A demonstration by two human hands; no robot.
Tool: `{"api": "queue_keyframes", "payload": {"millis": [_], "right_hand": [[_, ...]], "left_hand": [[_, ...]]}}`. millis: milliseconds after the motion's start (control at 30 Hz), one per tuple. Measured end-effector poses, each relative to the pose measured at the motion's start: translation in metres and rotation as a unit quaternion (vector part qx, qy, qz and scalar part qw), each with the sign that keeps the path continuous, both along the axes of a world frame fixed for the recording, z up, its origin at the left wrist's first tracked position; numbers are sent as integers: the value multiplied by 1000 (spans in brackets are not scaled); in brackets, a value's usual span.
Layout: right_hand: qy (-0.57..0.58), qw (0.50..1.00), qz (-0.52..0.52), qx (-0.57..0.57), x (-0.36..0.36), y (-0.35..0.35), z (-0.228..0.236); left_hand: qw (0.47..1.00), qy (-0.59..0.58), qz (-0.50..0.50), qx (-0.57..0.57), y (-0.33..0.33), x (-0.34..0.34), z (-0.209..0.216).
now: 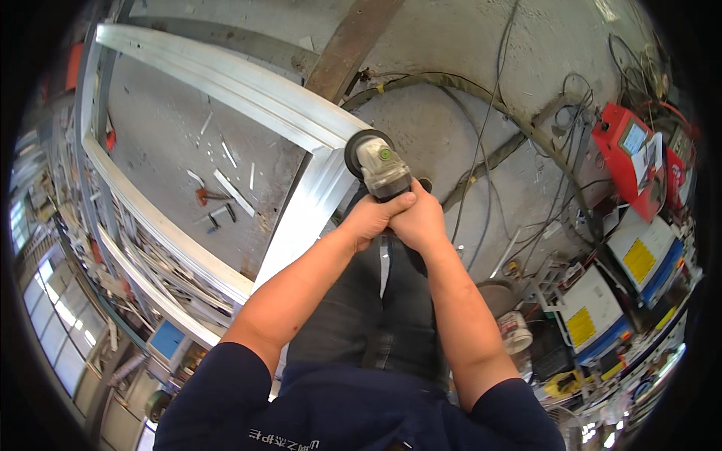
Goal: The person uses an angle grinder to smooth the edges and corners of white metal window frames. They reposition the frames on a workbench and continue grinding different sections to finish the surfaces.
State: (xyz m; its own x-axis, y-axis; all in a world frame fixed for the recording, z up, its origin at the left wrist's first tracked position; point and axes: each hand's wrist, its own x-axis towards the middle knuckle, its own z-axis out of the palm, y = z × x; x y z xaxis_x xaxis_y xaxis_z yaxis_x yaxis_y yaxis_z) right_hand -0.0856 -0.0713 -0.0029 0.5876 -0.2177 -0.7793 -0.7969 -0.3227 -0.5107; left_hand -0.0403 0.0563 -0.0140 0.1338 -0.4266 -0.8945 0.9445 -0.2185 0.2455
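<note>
Two hands, the left hand (368, 221) and the right hand (423, 219), have their fingers clamped around an angle grinder (384, 168), its head at the right corner of a silver metal frame (226, 83); a red machine (618, 161) stands farther right.

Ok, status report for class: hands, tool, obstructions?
Left hand, right hand gripping grey angle grinder. Round black disc at corner of silver metal frame, contact unclear. Thick dark hose looped at right.

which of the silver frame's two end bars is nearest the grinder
The right end bar, whose upper corner is right at the grinder; the left end bar lies at the picture's far left, well away from it.
</note>
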Motion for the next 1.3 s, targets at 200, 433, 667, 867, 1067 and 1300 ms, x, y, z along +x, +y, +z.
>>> {"api": "queue_keyframes", "payload": {"millis": [200, 433, 667, 867, 1067, 1300], "right_hand": [[-63, 965, -226, 117, -65, -10, -25], [-49, 747, -520, 411, -61, 9, -99], [-84, 671, -580, 453, -47, 51, -142], [-106, 656, -605, 439, -47, 67, -152], [-90, 728, -557, 389, -56, 74, -154], [-144, 592, -645, 462, -101, 47, -129]], "left_hand": [[980, -123, -158, 13, -15, -40, -10], [854, -223, -468, 48, 6, 0, -41], [679, -248, -686, 88, 2, 41, -49], [558, -315, -761, 101, 3, 31, -50], [504, -331, -791, 97, 8, 25, -56], [837, -246, -480, 98, 41, 16, -71]]}}
